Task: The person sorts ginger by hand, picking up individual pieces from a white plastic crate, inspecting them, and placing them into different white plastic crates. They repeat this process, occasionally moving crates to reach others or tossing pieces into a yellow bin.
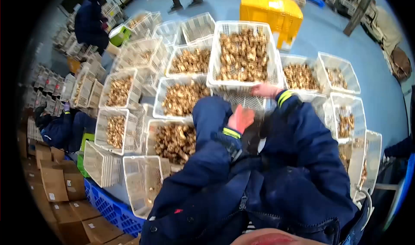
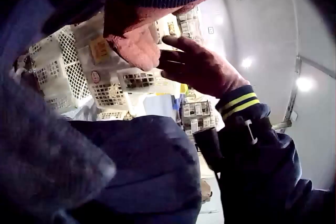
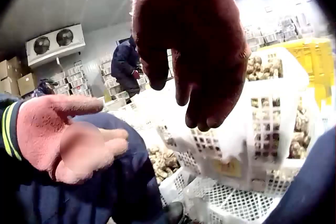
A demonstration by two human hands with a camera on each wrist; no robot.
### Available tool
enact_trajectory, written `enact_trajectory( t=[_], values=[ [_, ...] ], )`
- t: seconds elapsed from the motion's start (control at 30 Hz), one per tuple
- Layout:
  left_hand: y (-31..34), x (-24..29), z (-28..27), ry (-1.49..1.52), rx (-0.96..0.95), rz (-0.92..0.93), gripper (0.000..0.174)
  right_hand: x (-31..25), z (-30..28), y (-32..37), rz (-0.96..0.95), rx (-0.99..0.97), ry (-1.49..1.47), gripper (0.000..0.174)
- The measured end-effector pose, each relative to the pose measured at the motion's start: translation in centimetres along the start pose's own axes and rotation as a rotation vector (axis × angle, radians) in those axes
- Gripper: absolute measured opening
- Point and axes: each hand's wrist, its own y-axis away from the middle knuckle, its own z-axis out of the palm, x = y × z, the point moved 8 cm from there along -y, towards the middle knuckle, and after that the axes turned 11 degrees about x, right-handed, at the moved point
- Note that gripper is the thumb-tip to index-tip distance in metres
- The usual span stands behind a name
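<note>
– Your dark blue jacket (image 1: 259,191) is nearest the head camera, just behind both your hands. What does your left hand (image 1: 241,118) have?

– Nothing gripped. Its fingers are extended and apart in the right wrist view, and it sits in front of your knee.

– And your right hand (image 1: 266,90)?

– It is beside the near rim of the big white basket (image 1: 235,84). Your fingers are loose and apart, clamped on nothing; whether they touch the rim, you cannot tell from these views.

– Where does that basket lie from your hands?

– Just beyond them, ahead of your right fingers and farther from your left. It holds a heap of knobbly brown-and-cream pieces (image 1: 244,54). Under your right hand, lower down, is a white lattice basket (image 3: 236,200).

– What else surrounds your grip?

– Left of your left hand, another filled basket (image 1: 158,99). Well beyond your right hand, a yellow crate (image 1: 272,13). Far off to the left, past your left hand, a person (image 1: 88,22) in dark clothing, and cardboard boxes (image 1: 56,180).
</note>
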Motion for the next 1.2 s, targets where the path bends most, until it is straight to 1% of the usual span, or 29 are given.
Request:
enact_trajectory(
  t=[0.03,0.07,0.1,0.13,0.17,0.2,0.23,0.27,0.3,0.33,0.4,0.43,0.5,0.57,0.6,0.67,0.73,0.77,0.8,0.87,0.9,0.93,0.97,1.0,1.03,1.07,1.1,1.13,1.2],
  values=[
    [0.6,0.0,0.2,-0.007,0.016,-0.013,0.047,1.1,-1.8,-0.1,0.165,-0.030,-0.085,0.037],
    [0.0,1.1,1.3,-0.023,0.009,-0.008,0.048,2.1,-3.6,0.0,0.378,-0.048,-0.192,0.039],
    [-0.5,1.2,1.7,-0.011,0.013,-0.028,0.048,6.8,-2.9,-2.7,0.085,-0.018,-0.029,0.043],
    [-0.7,0.9,1.6,-0.019,0.012,-0.015,0.047,4.8,-7.1,-2.0,0.267,0.086,-0.141,0.040],
    [-1.2,1.1,2.0,-0.028,-0.004,0.010,0.046,5.1,-9.1,-2.1,0.414,0.070,-0.196,0.039],
    [-1.9,1.2,2.2,-0.007,-0.001,-0.001,0.046,6.9,-10.7,-3.7,0.346,0.182,-0.066,0.037],
    [-2.0,0.9,1.8,-0.027,0.055,-0.031,0.046,9.8,-11.3,-5.2,0.455,0.158,-0.044,0.036],
    [-2.6,0.7,1.2,-0.052,0.106,-0.056,0.045,10.4,-12.8,-6.4,0.559,0.181,-0.038,0.036],
    [-3.6,0.4,0.0,-0.059,0.169,-0.054,0.044,11.5,-13.5,-8.5,0.405,0.215,0.041,0.036],
    [-4.5,0.0,-1.1,-0.012,0.143,-0.029,0.043,12.3,-14.1,-10.4,0.246,0.252,0.115,0.036],
    [-4.4,0.1,-1.5,-0.025,0.229,-0.032,0.041,12.8,-15.3,-12.8,0.483,0.227,0.072,0.036],
    [-4.5,0.0,-1.3,0.005,0.216,-0.053,0.040,14.0,-16.2,-14.7,0.364,0.400,0.332,0.036],
    [-5.1,-0.4,-0.9,0.087,0.146,-0.089,0.039,16.8,-17.1,-17.2,0.461,0.457,0.406,0.040],
    [-5.1,-0.3,-0.9,0.077,0.156,-0.091,0.038,18.2,-17.2,-18.5,0.550,0.505,0.415,0.044],
    [-5.1,-0.3,-0.8,0.083,0.174,-0.095,0.038,18.6,-16.8,-19.6,0.414,0.574,0.634,0.049],
    [-5.0,0.0,-0.4,0.013,0.178,-0.056,0.038,21.0,-14.8,-20.9,0.379,0.489,0.603,0.052],
    [-5.0,0.0,-0.2,0.007,0.152,-0.056,0.039,19.1,-13.3,-20.3,0.349,0.396,0.855,0.050],
    [-4.8,-0.2,-0.4,0.011,0.161,-0.067,0.039,21.1,-12.0,-20.8,0.476,0.410,0.808,0.043],
    [-4.9,-0.1,-0.3,0.023,0.166,-0.056,0.039,21.3,-11.1,-21.2,0.496,0.321,0.841,0.039],
    [-5.1,-0.5,-0.6,0.035,0.166,-0.045,0.039,20.6,-10.8,-21.1,0.462,0.387,0.884,0.026],
    [-5.4,-0.7,-0.8,0.065,0.138,-0.051,0.039,20.0,-11.4,-20.7,0.465,0.373,0.795,0.020],
    [-5.6,-0.9,-1.0,0.094,0.109,-0.056,0.038,20.3,-11.9,-20.5,0.355,0.527,0.674,0.025],
    [-5.3,-0.3,-0.6,0.095,0.127,-0.040,0.037,20.3,-12.0,-19.7,0.416,0.525,0.272,0.029],
    [-4.8,0.6,-0.2,0.024,0.186,-0.034,0.036,19.4,-12.4,-18.6,0.466,0.512,-0.130,0.033],
    [-5.1,0.4,-0.4,0.030,0.161,-0.030,0.037,16.7,-11.9,-17.1,0.514,0.459,-0.740,0.044],
    [-5.3,0.1,-0.7,0.033,0.138,-0.025,0.037,15.9,-11.3,-16.2,0.461,0.404,-1.082,0.046],
    [-5.0,0.4,-0.8,-0.055,0.214,-0.037,0.037,13.9,-12.1,-15.0,0.286,0.386,-0.855,0.047],
    [-4.5,0.9,-0.3,-0.055,0.207,-0.008,0.036,11.8,-12.3,-13.4,0.120,0.364,-0.626,0.049],
    [-4.6,0.4,-0.8,-0.049,0.170,0.004,0.037,7.0,-11.1,-10.7,0.156,0.187,-1.660,0.050]
  ],
)
